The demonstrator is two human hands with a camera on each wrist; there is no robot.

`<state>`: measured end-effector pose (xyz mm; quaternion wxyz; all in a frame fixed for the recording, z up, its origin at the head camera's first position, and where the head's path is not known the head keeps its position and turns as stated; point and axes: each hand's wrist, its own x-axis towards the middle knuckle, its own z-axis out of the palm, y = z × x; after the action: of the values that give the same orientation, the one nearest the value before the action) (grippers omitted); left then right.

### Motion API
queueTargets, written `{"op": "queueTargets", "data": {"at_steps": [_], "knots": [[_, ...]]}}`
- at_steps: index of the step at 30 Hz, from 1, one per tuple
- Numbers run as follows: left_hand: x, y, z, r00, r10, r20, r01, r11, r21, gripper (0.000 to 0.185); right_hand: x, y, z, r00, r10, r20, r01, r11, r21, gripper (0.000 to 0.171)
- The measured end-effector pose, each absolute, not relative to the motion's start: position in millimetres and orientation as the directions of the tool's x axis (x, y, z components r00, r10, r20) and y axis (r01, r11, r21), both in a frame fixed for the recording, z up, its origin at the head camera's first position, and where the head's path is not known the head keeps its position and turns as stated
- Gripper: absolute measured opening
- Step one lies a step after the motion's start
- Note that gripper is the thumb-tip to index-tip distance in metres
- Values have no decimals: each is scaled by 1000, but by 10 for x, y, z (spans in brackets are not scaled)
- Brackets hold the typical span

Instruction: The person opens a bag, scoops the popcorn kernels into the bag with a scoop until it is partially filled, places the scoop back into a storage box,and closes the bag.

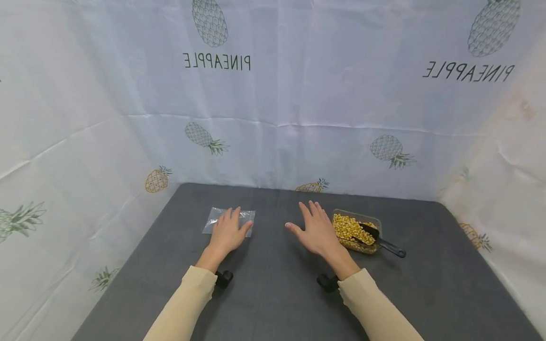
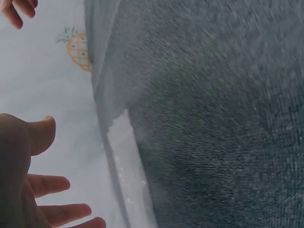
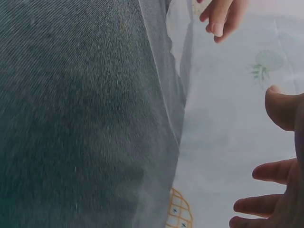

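Note:
My left hand (image 1: 228, 233), fingers spread and holding nothing, hovers over a clear plastic zip bag (image 1: 208, 227) that lies flat on the table. In the left wrist view the bag (image 2: 129, 175) shows as a pale strip beyond the fingers (image 2: 64, 213). My right hand (image 1: 317, 231) is likewise spread with nothing in it, just left of a clear container (image 1: 375, 220) of yellow corn kernels (image 1: 347, 227). A black scoop (image 1: 390, 247) rests in the corn, its handle sticking out over the container's right front side.
The dark grey tabletop (image 1: 264, 293) carries the bag and container. White curtains (image 1: 277, 94) printed with pineapples stand behind the table and along both sides. Black wrist straps with small devices (image 1: 223, 278) sit under both forearms.

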<state>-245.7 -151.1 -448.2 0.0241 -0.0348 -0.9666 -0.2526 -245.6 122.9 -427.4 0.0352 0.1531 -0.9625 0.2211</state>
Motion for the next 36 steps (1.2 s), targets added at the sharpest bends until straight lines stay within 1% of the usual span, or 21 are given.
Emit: {"op": "queueTargets", "data": {"at_steps": [8,14,21,25,31,36], "knots": [[-2582,-1541,-4489,-999,14,41,31,891,453,68,-2591,1070,-4333,-952,-285,113,-303,819,-487,79],[-2631,-1510,-4491,-999,-32,-15,-36,908,417,70,-2673,952,-4428,-947,-298,123,-316,784,-535,75],[-2669,-1468,-4598,-993,-75,-95,-106,919,380,72,-2691,851,-4470,-947,-299,117,-308,746,-591,73],[-2665,-1473,-4625,-992,-73,-105,-105,935,339,69,-2681,796,-4481,-947,-305,104,-301,724,-621,70],[-2662,-1449,-4614,-993,-72,-96,-98,950,296,62,-2677,748,-4520,-947,-313,69,-284,718,-636,68],[-2677,-1406,-4625,-995,-72,-64,-87,956,282,53,-2707,726,-4558,-943,-324,72,-292,709,-641,66]]}}
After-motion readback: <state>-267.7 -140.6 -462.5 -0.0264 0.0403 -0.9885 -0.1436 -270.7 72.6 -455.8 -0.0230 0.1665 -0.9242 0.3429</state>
